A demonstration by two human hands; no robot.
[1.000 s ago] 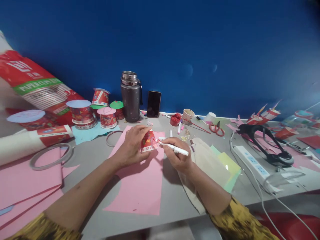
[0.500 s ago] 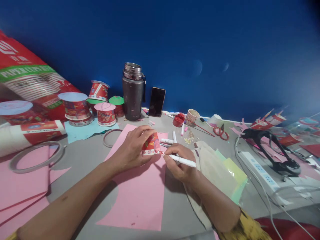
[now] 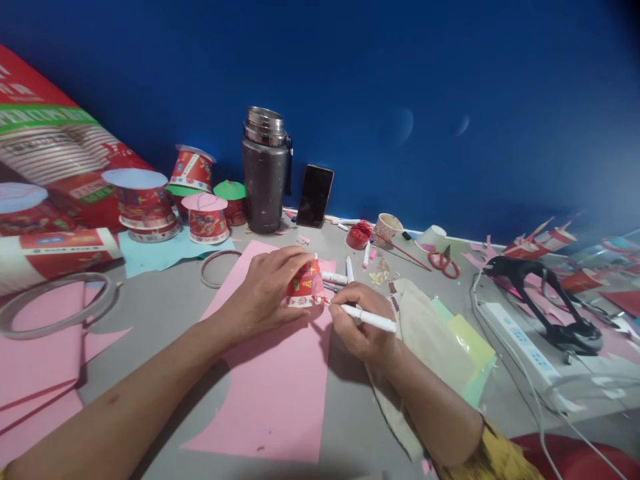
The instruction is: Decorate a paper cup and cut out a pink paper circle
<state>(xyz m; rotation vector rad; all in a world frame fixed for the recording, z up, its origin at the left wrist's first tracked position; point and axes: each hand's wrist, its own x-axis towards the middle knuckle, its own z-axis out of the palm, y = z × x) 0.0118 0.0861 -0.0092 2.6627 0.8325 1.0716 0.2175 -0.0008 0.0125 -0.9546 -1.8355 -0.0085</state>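
Observation:
My left hand is closed around a red patterned paper cup, fingers over its top and thumb low on its near side. Under the cup lies a sheet of pink paper with a curved cut-out on its left edge. A white marker pen is pinched in my right hand, its tip at the right side of the cup's lower rim. Whether the tip touches the cup I cannot tell. Just beyond my right hand lie several white markers.
A dark steel flask and a phone stand at the back. Paper-lidded cups and a tape ring are on the left. Scissors, a beige cloth, a power strip and a black frame lie right.
The view has shifted slightly, moving the left-hand objects further left. Both hands keep their grips on the cup and the marker pen, with little visible movement.

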